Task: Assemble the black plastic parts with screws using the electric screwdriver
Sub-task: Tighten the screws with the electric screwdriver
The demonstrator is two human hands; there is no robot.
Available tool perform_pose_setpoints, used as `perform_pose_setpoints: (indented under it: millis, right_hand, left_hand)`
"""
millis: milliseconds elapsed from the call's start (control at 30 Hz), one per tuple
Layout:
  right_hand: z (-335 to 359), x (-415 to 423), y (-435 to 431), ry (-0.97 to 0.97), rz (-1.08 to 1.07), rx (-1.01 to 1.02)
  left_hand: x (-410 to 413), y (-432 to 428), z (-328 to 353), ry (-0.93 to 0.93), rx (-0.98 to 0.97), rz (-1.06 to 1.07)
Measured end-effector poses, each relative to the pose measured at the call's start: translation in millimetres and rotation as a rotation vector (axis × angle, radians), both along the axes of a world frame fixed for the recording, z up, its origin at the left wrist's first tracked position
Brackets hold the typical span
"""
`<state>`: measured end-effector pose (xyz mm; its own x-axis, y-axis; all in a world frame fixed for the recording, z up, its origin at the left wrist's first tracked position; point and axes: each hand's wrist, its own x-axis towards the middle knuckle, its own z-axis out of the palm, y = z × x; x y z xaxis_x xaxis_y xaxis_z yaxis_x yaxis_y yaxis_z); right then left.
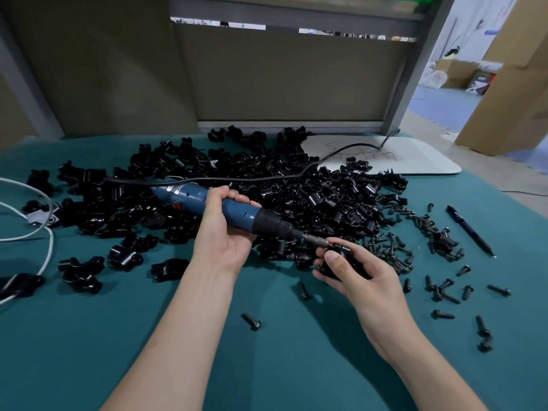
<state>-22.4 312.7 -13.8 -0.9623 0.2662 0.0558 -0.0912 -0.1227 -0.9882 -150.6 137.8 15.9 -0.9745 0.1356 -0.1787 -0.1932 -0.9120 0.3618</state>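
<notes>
Near the middle of the green cloth (267,366), item by item.

Risk, slip: the bit (315,240) meets the black part (344,264) at a slant, not square on. If I push like this, I judge it may skip off and strike my thumb (330,258), which lies right beside the tip.

Risk, spin: the part is only pinched, lifted off the cloth. The tool's twist could wrench it loose.

Risk, snag: the cord (267,178) trails far across the pile of parts (326,197). A tug could pull the tool off line.

Risk, bad seating: I cannot tell whether a screw sits in the hole, since my fingers hide it.

Left hand (222,232): palm up, fingers wrapped round the blue barrel of the screwdriver (240,213). The tool lies almost level, pointing right.

Right hand (353,274): thumb on top, fingers curled beneath, clamped on the part. It is just right of the left hand, close to it but apart.

Loose screws (394,250): scattered to the right, near and beyond the right hand.

Pen (470,229): far right, lying apart from the screws.
</notes>
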Motion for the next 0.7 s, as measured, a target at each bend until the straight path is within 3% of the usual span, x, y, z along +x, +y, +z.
perform_pose_setpoints:
  millis: [700]
  right_hand:
    - [4.6,0.8,-2.8,0.005,-0.016,-0.039]
  left_hand:
    - [0.8,2.2,-2.8,0.016,0.016,0.009]
